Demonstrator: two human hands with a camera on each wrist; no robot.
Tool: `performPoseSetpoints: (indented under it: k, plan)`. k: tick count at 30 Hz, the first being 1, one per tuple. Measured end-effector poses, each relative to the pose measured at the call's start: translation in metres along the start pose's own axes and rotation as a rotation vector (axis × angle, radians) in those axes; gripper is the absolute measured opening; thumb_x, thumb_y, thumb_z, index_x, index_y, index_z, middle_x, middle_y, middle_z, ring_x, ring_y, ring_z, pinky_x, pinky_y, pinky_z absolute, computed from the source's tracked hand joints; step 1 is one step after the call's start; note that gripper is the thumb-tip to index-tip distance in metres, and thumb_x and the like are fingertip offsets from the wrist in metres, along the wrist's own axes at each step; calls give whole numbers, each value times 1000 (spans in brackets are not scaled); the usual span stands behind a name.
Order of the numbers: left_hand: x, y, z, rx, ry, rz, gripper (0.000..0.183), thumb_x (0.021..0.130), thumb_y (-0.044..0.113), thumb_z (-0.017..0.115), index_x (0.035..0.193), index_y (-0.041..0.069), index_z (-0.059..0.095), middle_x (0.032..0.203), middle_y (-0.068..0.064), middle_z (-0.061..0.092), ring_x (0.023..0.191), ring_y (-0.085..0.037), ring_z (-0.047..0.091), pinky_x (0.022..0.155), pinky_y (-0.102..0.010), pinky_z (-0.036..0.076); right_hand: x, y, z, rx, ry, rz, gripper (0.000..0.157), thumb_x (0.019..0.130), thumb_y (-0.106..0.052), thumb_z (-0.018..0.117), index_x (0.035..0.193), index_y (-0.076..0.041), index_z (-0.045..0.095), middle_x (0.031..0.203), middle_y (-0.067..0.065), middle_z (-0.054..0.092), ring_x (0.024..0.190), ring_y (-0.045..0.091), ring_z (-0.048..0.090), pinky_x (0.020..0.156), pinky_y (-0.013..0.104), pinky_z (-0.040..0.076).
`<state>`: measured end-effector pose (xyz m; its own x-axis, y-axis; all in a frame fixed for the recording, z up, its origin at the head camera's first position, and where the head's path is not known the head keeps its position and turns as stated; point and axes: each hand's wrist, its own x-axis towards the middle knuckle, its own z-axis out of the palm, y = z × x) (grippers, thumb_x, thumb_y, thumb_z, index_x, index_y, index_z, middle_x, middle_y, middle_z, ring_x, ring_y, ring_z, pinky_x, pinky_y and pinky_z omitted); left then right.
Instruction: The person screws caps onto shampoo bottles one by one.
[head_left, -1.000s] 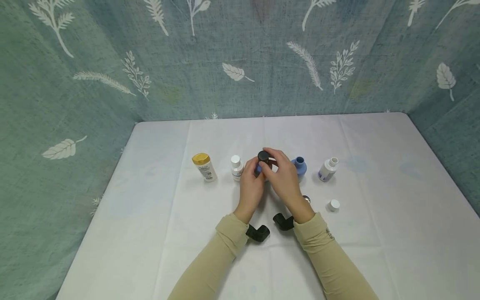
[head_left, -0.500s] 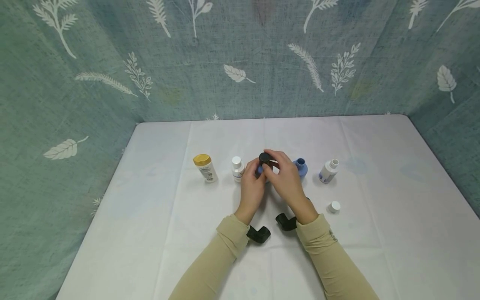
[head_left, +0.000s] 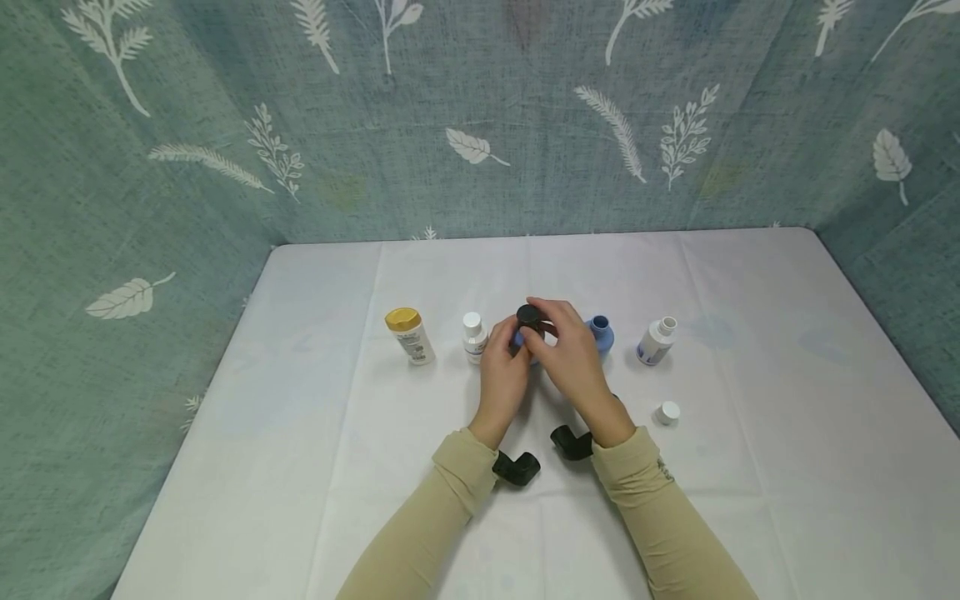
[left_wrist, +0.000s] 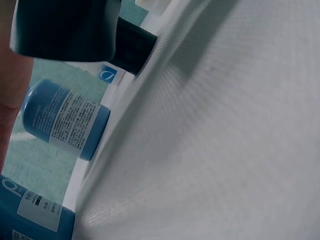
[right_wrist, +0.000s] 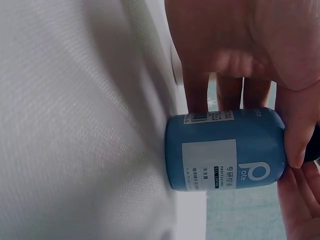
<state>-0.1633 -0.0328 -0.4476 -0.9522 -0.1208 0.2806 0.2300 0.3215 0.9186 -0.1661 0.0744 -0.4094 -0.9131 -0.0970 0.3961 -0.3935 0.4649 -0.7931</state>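
Observation:
Both hands are at a blue bottle point(right_wrist: 225, 150) with a black cap point(head_left: 528, 314), near the table's centre. In the right wrist view its base appears to touch the white cloth. My right hand point(head_left: 567, 354) pinches around the cap, with the thumb at its base. Fingers of my left hand point(head_left: 504, 377) grip the bottle's shoulder from the left. Right of them, partly behind the right hand, stands a second blue bottle point(head_left: 600, 331) with a bare neck. A white bottle point(head_left: 474, 335) with a white cap stands just left of my left hand.
A yellow-capped bottle point(head_left: 410, 335) stands farther left. An uncapped white bottle point(head_left: 656, 340) stands at right, with a loose white cap point(head_left: 667, 412) in front. Black elbow-shaped pieces point(head_left: 517, 468) show by both cuffs. A dark cylinder point(left_wrist: 135, 46) meets the cloth in the left wrist view.
The right wrist has shifted slightly to the right since the first frame, and the black cap appears a little lower. Both hands keep their hold.

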Motion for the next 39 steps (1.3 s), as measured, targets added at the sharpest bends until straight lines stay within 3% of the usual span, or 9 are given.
performPoseSetpoints:
  k: [7, 16, 24, 30, 39]
  plan:
    - [-1, -1, 0, -15, -2, 7, 28, 86, 11, 58, 114, 13, 60, 116, 4, 53, 109, -7, 47, 90, -26, 39, -1, -1, 1, 29, -2, 11, 38, 85, -16, 60, 122, -11, 54, 116, 3, 53, 104, 14, 53, 86, 27, 44]
    - [0, -2, 0, 5, 12, 16, 29, 85, 12, 59, 114, 13, 59, 116, 1, 54, 110, -10, 47, 93, -30, 37, -1, 2, 3, 65, 27, 34, 35, 83, -21, 64, 115, -9, 57, 109, 2, 54, 99, 14, 55, 85, 24, 44]
    - [0, -2, 0, -14, 8, 30, 29, 86, 13, 59, 115, 13, 59, 116, 3, 54, 109, -7, 47, 92, -27, 38, -1, 0, 4, 43, 14, 16, 40, 83, -16, 62, 121, -12, 54, 114, 4, 51, 100, 16, 54, 86, 32, 44]
    - [0, -3, 0, -13, -1, 33, 30, 86, 13, 59, 116, 12, 58, 117, 2, 53, 110, -8, 47, 93, -28, 37, -1, 0, 2, 46, -16, 11, 42, 82, -8, 56, 124, -13, 52, 117, 2, 50, 103, 14, 52, 89, 29, 42]
    - [0, -2, 0, -10, 4, 31, 30, 86, 13, 59, 116, 13, 58, 115, 3, 54, 109, -7, 47, 92, -27, 38, -1, 1, 1, 64, -21, 35, 37, 85, -15, 55, 122, -16, 53, 117, -3, 52, 103, 11, 52, 89, 26, 41]
